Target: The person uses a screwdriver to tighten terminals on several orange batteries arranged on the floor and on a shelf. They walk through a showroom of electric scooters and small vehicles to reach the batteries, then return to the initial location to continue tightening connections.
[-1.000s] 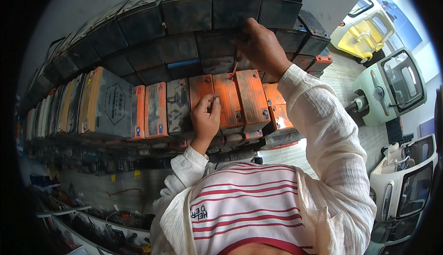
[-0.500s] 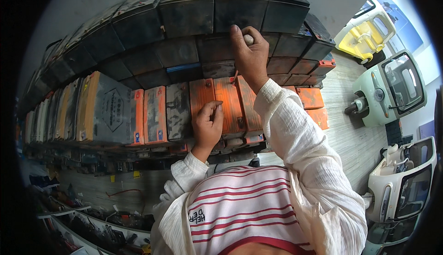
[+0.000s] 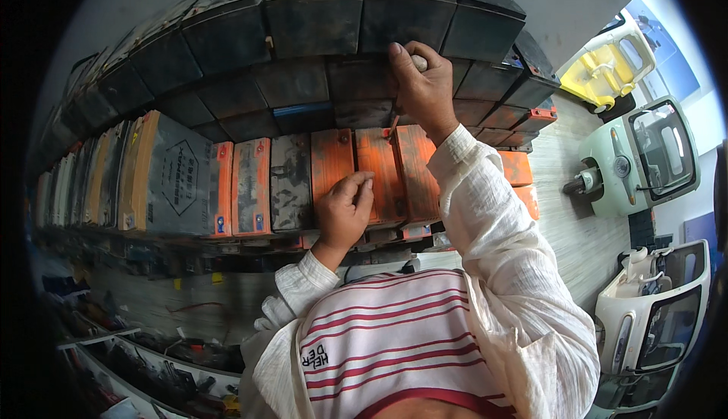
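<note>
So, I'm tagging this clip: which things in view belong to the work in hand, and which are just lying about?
Seemingly in use:
tool with a rounded, pale handle end, in the right hand
orange battery below its shaft, near the left hand

Just around:
dark batteries stacked behind
pale green vehicle at right

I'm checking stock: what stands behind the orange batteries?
A stack of dark batteries. The right hand covers part of it; anything lower is hidden by the orange batteries.
</note>
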A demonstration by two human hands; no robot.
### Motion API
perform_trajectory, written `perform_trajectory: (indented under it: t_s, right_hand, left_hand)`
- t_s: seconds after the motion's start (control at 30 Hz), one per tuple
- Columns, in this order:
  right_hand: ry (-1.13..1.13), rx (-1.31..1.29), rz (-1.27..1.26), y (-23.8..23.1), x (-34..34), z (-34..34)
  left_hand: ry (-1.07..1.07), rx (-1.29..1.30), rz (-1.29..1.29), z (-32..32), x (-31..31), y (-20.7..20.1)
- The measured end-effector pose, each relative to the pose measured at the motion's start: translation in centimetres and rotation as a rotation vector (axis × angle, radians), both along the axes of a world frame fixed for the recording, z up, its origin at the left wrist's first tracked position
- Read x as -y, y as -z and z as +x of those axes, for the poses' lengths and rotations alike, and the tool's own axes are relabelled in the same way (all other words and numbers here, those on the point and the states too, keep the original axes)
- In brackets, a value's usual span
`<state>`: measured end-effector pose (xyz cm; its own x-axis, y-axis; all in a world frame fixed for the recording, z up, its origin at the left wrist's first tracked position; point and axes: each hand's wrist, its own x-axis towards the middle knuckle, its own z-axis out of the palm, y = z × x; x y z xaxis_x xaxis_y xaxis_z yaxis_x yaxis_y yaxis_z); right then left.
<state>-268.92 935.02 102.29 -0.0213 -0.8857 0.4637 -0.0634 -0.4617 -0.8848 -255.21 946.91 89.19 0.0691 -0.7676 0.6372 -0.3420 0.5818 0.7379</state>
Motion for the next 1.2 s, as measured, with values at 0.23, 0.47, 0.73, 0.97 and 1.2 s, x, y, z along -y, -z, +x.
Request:
perform_trajectory:
  t_s: [0.23, 0.47, 0.73, 0.97, 1.2]
  right_hand:
    - [-0.067, -0.016, -0.005, 0.0, 0.5, -0.3]
    - [-0.275, 0.0, 0.064, 0.4, 0.9, -1.5]
    - [-0.482, -0.088, 0.045, 0.4, 1.0, -1.9]
    - [0.009, -1.228, -0.321, -5.0, -1.4, -2.1]
    - [-0.374, -1.361, -0.401, -7.7, -0.6, -2.9]
  left_hand:
    - [0.086, 0.586, -0.232, -0.1, -0.7, -0.6]
    - [0.08, 0.591, -0.212, -0.3, -0.8, 0.2]
    - [0.089, 0.574, -0.189, -0.1, -0.7, 0.6]
    - [0.077, 0.614, -0.132, 0.0, -0.8, 0.5]
    - [0.065, 0.553, -0.169, -0.5, -0.5, 0.5]
